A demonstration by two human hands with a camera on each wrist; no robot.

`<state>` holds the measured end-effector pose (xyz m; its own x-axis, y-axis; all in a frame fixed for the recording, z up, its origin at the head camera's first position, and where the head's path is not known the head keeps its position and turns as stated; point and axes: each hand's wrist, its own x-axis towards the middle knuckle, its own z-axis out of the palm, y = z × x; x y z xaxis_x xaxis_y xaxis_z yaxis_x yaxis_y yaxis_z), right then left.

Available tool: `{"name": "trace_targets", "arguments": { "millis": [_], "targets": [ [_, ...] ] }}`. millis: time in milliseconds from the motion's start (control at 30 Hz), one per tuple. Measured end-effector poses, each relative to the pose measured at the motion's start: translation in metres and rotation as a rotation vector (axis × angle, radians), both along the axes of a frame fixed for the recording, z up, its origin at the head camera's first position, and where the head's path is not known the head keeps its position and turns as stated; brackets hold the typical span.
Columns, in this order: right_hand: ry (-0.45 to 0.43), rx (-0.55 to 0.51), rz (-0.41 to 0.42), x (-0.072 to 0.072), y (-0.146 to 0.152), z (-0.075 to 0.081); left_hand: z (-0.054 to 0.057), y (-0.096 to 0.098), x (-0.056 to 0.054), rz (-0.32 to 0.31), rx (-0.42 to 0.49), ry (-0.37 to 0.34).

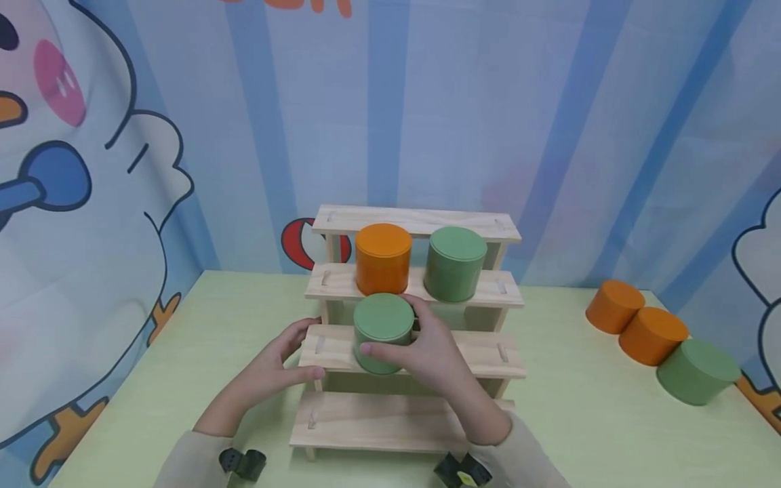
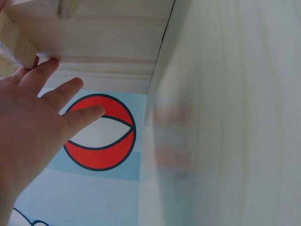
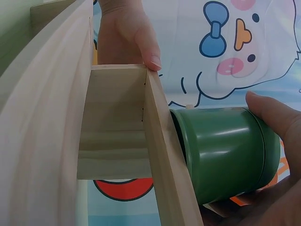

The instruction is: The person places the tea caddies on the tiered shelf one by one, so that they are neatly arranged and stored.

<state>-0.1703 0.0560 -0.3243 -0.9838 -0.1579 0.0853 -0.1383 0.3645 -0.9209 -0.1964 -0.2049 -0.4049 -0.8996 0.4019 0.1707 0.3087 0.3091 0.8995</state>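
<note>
My right hand [image 1: 436,352] grips a green tin [image 1: 383,332] with a round lid, thumb in front and fingers behind. The tin stands upright at the second tier from the bottom of a stepped wooden rack [image 1: 390,417]; its base is right at the board in the right wrist view. My left hand [image 1: 268,369] holds the left end of that same tier, its thumb at the front edge and a finger at the back. In the left wrist view its other fingers [image 2: 66,94] spread loosely beside the rack. An orange tin [image 1: 383,261] and another green tin [image 1: 455,266] stand on the tier above.
Two orange tins [image 1: 615,307] and one green tin [image 1: 697,373] stand in a slanting row on the pale table [image 1: 567,407] at the right. Behind the rack hangs a blue striped cloth [image 1: 439,122] with cartoon prints. The rack's top board [image 1: 421,222] stands near it.
</note>
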Motion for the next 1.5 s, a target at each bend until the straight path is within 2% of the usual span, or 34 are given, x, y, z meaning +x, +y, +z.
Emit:
{"name": "trace_targets", "arguments": {
  "millis": [400,600,800,1367,1500],
  "targets": [
    [0.032,0.022,0.01,-0.001,0.0,-0.003,-0.001,-0.001,-0.001,-0.001,-0.002,0.012],
    [0.056,0.01,0.023,0.002,0.003,-0.003,-0.001,0.0,0.0,0.005,-0.013,0.01],
    [0.043,-0.015,0.025,0.007,0.008,0.001,-0.002,-0.001,-0.001,0.007,-0.01,0.009],
    [0.091,0.07,0.019,0.024,0.046,0.014,-0.002,-0.001,-0.001,0.003,-0.006,0.012],
    [0.143,0.094,0.014,0.025,0.061,0.012,-0.002,0.0,-0.001,0.005,-0.007,0.013]
  ]
}}
